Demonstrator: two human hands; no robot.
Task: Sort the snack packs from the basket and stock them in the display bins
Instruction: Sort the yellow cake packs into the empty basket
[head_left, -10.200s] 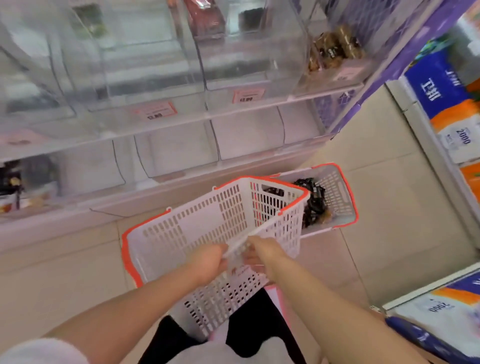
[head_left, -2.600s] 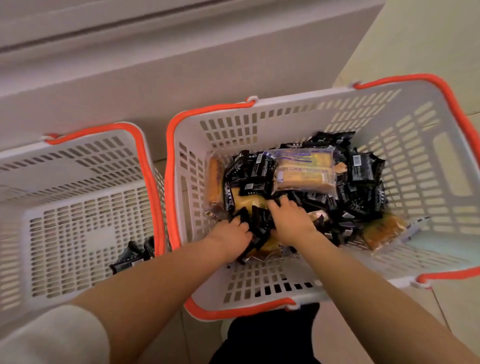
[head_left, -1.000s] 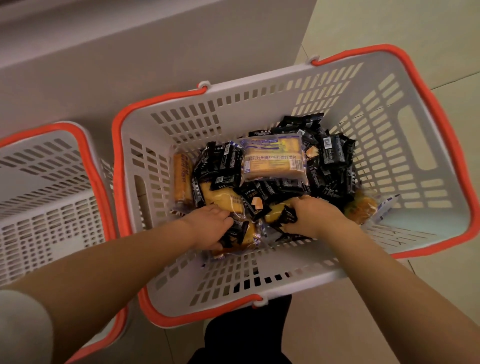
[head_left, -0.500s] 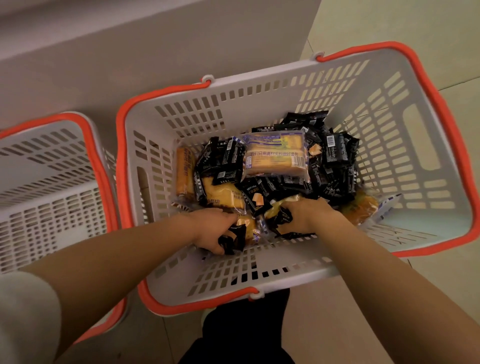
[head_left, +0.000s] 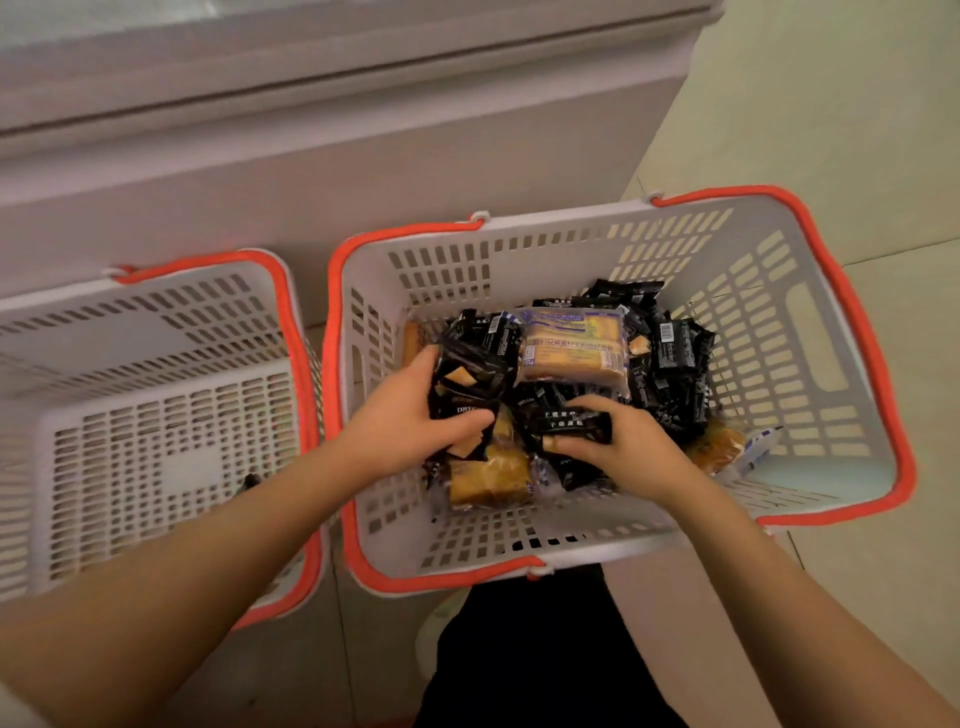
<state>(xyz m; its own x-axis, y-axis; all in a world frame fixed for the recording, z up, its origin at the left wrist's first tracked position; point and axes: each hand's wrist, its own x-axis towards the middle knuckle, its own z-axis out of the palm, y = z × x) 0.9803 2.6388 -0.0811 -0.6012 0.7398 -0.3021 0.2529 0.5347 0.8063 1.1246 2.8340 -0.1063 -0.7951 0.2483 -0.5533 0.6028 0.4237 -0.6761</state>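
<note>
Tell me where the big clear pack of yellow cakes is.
In the head view, the clear cake pack lies on top of the black packs toward the back of the right basket, beyond both hands.

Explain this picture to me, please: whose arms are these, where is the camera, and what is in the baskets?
No robot here: a person wears a camera on the head, looking down at their own arms. On the floor, against a white cabinet, stand two white baskets with orange rims. The right basket holds black snack packs and clear-wrapped yellow cake packs. The left hand grips a bunch of black packs; the right hand pinches one black pack. The left basket looks nearly empty; an arm hides part of it.
</note>
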